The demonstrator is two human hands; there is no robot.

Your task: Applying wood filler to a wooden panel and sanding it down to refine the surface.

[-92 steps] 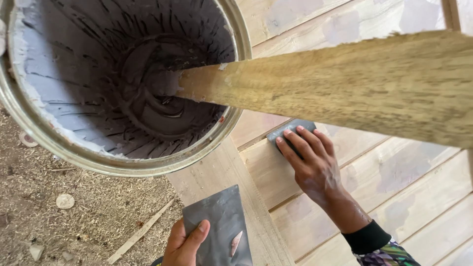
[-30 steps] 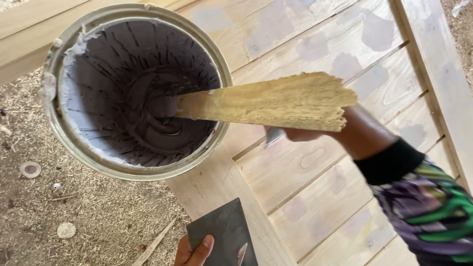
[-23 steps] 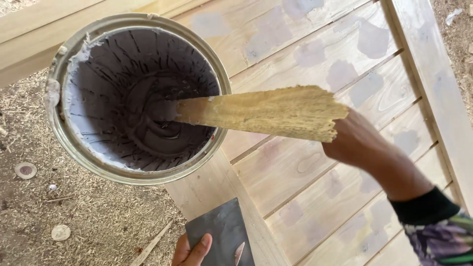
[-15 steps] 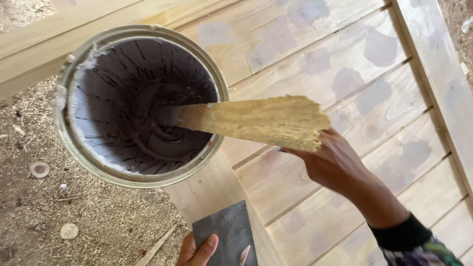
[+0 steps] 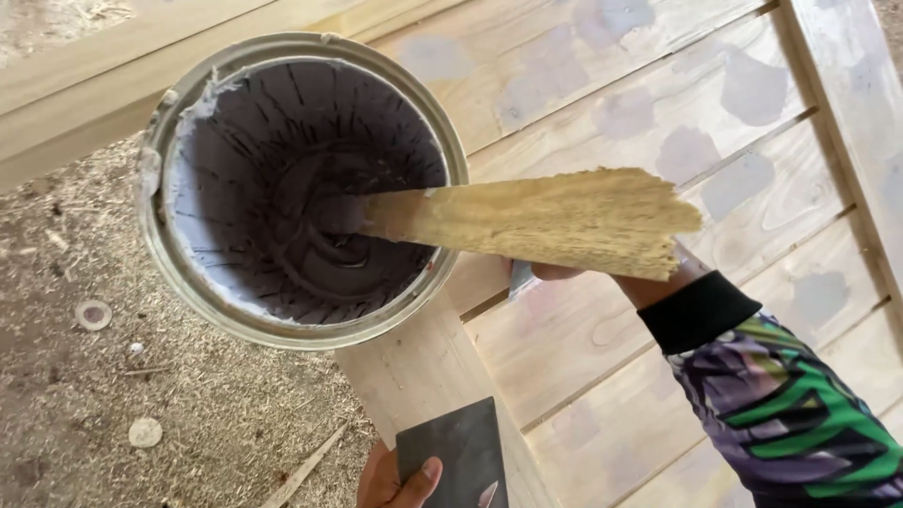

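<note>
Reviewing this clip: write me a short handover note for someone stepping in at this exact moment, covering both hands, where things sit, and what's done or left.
Left hand: at the bottom edge, holding a flat dark scraper plate.
Right hand: mostly hidden under the wooden stir stick; it seems to press a small grey pad on the wooden slats; grip unclear.
Metal bucket: on the frame's corner, grey filler paste inside, stick standing in it.
Done: grey filler patches already show on several slats.
Left: bare wood between patches; filler remains in the bucket.
</note>
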